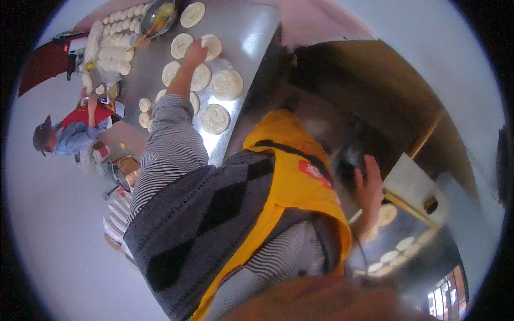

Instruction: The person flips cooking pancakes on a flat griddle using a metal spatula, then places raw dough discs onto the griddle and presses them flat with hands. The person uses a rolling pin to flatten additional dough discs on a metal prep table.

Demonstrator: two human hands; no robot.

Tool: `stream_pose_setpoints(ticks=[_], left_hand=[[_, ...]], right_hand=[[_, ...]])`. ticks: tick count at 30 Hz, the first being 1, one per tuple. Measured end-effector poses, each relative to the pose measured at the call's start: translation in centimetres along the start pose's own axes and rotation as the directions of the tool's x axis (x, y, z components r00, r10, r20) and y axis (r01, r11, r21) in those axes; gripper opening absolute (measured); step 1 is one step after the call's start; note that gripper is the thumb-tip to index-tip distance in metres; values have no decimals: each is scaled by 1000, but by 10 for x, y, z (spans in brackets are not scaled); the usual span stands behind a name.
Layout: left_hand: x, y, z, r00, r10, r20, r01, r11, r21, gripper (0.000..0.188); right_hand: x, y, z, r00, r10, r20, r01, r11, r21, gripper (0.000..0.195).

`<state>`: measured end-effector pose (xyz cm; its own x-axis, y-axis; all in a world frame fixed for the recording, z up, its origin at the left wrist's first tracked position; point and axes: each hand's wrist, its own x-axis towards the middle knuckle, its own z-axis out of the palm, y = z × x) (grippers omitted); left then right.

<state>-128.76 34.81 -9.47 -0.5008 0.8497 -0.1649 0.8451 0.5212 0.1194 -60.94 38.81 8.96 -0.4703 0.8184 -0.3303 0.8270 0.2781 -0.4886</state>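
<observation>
My left hand (196,53) reaches over the metal worktop (257,44) and touches the near edge of a flat, coiled dough round (211,47). Its fingertips are not clear, so whether they grip the dough cannot be told. Another round (181,45) lies just left of that hand, and several more are spread along the worktop, including one (227,84) by its edge. My right hand (370,182) is held out on the other side of my body, fingers apart and nothing seen in it. Beyond its wrist, flat rounds (387,215) lie on a dark cooking surface (361,257).
A metal bowl (150,28) with yellow contents and a utensil stands near rows of dough pieces (116,54). Smaller dough balls (145,105) sit at the worktop's left side. A person in a cap (74,138) works at the far left. A pale box-like panel (411,188) stands by the cooking surface.
</observation>
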Motion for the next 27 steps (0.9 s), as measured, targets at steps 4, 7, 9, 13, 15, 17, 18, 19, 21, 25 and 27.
stream_pose_setpoints(ticks=[4,7,9,13,15,17,18,19,21,25,27], left_hand=[[44,-46,13,997,51,57,-53,998,41,45],[63,-62,27,987,49,153,-69,989,133,40],[65,-65,31,968,29,250,-45,997,59,41],[40,-48,-6,962,154,227,-61,927,-369,46],[49,-54,-9,971,161,177,-75,907,-415,47],[62,-61,-12,967,70,243,10,949,-315,46],[57,-56,-8,949,26,314,68,957,-283,46],[54,-51,-4,924,-19,382,122,961,-246,46],[50,-45,-5,888,-26,460,176,942,-286,45],[51,-12,-47,843,286,456,-47,884,-466,39],[39,56,-97,705,552,446,-300,801,-518,30]], right_hand=[[37,-48,-6,993,24,113,-20,999,-36,44],[51,-65,-5,993,12,119,-1,996,-91,44],[56,-73,-7,991,21,133,-7,995,-101,45],[68,-86,-3,991,13,130,0,995,-102,45],[75,-98,6,993,9,117,4,994,-113,45],[81,-108,17,993,-5,118,17,995,-100,44],[77,-103,13,991,-16,129,30,994,-104,44],[72,-98,9,990,-19,140,34,994,-105,44],[65,-96,6,989,-20,147,34,995,-95,43],[63,-108,10,992,34,118,-26,997,-70,45],[60,-116,12,979,182,91,-176,982,-70,51]])
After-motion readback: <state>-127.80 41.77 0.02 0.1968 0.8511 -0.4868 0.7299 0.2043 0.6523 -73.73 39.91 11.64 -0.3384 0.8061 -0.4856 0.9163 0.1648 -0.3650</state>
